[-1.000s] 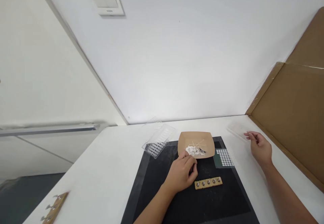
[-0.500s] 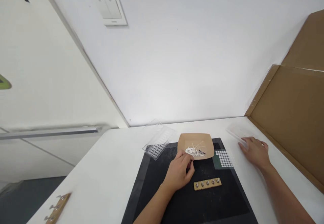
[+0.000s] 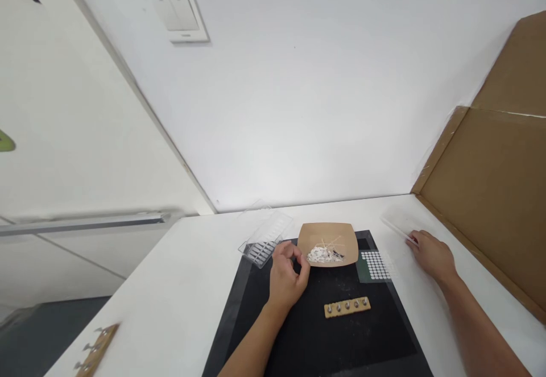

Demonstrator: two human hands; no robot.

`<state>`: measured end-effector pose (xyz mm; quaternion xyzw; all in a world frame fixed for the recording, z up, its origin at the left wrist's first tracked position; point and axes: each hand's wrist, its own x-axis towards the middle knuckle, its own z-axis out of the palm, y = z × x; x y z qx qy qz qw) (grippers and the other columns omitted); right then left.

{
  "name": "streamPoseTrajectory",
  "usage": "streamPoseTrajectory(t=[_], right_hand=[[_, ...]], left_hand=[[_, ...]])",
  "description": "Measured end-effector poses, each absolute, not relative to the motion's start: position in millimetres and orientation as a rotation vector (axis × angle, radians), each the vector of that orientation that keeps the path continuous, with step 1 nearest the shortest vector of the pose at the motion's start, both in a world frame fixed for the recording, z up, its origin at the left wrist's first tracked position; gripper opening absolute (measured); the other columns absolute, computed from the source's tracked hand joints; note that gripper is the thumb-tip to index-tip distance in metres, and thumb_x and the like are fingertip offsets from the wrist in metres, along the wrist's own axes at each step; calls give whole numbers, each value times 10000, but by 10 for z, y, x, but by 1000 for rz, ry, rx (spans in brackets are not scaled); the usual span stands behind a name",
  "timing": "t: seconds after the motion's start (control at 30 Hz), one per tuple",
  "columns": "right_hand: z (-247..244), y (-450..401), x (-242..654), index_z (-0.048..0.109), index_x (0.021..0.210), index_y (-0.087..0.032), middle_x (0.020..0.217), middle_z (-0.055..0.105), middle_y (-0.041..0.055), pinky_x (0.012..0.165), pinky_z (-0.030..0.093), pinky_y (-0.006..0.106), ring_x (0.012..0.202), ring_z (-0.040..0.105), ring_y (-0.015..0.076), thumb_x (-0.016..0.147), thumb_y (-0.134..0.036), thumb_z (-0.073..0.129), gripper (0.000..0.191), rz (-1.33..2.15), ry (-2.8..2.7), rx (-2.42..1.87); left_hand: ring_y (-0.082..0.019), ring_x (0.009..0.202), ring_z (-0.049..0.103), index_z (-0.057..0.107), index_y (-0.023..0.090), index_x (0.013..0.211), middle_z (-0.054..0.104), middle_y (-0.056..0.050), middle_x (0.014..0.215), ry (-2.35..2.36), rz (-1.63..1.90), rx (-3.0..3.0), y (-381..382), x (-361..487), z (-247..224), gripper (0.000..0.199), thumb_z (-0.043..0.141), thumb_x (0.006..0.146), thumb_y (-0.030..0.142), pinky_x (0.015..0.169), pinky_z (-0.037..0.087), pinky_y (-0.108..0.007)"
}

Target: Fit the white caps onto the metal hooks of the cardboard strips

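My left hand (image 3: 288, 273) is raised over the black mat (image 3: 298, 337), just left of the brown paper tray (image 3: 327, 230). Its thumb and fingers curl together; anything between the tips is too small to make out. White scraps and thin sticks (image 3: 325, 253) lie in the tray. On the right, my right hand (image 3: 433, 256) pinches the near edge of a clear plastic sheet or lid (image 3: 398, 228) at the table surface. A wooden strip with several metal pieces (image 3: 347, 307) sits on the mat below the tray. Beside the tray is a green card with white round stickers (image 3: 375, 266).
Clear plastic trays with slots (image 3: 264, 243) overlap the mat's far left corner. Another wooden strip with metal pieces (image 3: 99, 349) lies at the table's left edge. A cardboard panel (image 3: 490, 195) borders the right side, and a white wall (image 3: 319, 110) stands behind.
My left hand has moved left and up, away from the tray's near edge, uncovering the white scraps. My right hand has closed on the clear plastic's edge. The view has shifted slightly.
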<state>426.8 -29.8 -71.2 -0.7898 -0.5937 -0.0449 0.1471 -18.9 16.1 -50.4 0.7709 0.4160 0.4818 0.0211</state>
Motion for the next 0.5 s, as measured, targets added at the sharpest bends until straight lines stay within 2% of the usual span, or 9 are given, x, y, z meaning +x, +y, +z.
streamPoseTrajectory(t=[0.1,0.17,0.23,0.3,0.4,0.5], right_hand=[[-690,-311,4226,685,1149,-270,1085,728,85,712,484,374,988,691,284,1016,-372,490,258,-152,-1681,-2249],[-643,-332,4181,640,1307,-268,1176,712,107,748,507,394,1130,651,324,1000,-378,509,351,-199,-1655,-2235],[-575,-359,4125,610,1376,-259,1262,683,133,763,512,417,1244,584,371,995,-408,520,419,-277,-1620,-2222],[-505,-386,4065,628,1360,-265,1262,680,138,740,506,418,1261,566,387,1003,-444,526,412,-350,-1591,-2181],[-444,-408,3986,676,1257,-285,1159,718,95,704,509,391,1118,649,330,1025,-477,525,336,-239,-1722,-2063],[-449,-409,3932,715,1139,-279,1143,747,62,787,536,384,1066,690,280,1027,-485,554,284,-91,-1906,-1978]], left_hand=[[-200,723,610,509,236,982,584,-1,830,1303,1517,2369,170,-188,-515,122,592,952,151,944,573,-458],[-187,694,598,506,238,950,581,7,821,1302,1512,2364,170,-186,-520,135,607,940,149,938,574,-442],[-173,665,585,502,236,929,581,14,814,1294,1502,2363,169,-185,-525,146,615,931,144,934,572,-432],[-162,640,573,504,233,938,586,15,820,1286,1496,2360,168,-185,-531,134,605,936,145,913,573,-422],[-152,627,566,510,227,977,594,10,842,1282,1486,2355,169,-192,-546,110,588,955,153,872,575,-406],[-153,635,570,514,223,996,590,6,844,1263,1451,2372,175,-208,-565,99,575,968,151,848,573,-396]])
